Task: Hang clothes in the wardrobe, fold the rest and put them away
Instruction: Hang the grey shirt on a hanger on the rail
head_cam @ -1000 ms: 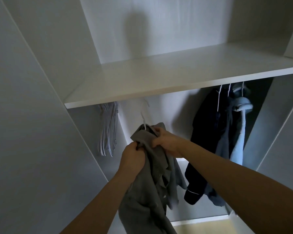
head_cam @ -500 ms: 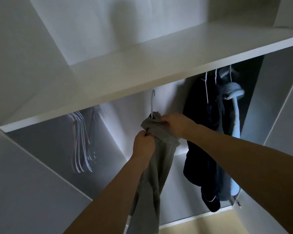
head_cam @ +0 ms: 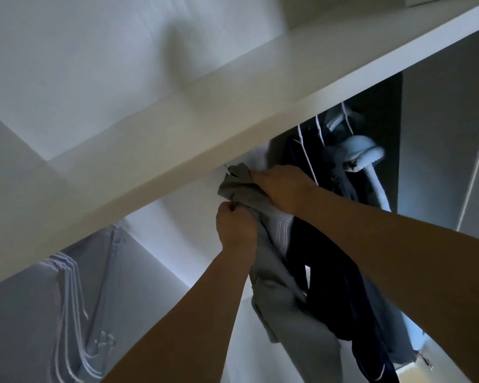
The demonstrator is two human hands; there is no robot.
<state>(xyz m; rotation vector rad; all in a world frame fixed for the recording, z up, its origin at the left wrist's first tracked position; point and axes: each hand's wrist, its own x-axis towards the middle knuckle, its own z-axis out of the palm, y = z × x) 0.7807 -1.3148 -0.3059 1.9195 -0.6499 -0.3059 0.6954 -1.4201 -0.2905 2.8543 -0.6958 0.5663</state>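
Observation:
A grey garment (head_cam: 277, 297) hangs from a hanger whose hook is hidden behind the white shelf (head_cam: 177, 150) of the wardrobe. My left hand (head_cam: 237, 228) grips the garment's near shoulder just under the shelf edge. My right hand (head_cam: 282, 187) holds the garment's top at the collar, close against the shelf's underside. The cloth drops down between my forearms.
Dark navy clothes (head_cam: 335, 286) and a light blue garment (head_cam: 362, 156) hang to the right on white hangers. Several empty white hangers (head_cam: 72, 313) hang at the lower left. White wardrobe walls close in both sides.
Both hands have lifted the grey garment up under the shelf, so the hanger hook is now out of sight. The view has tilted further upward.

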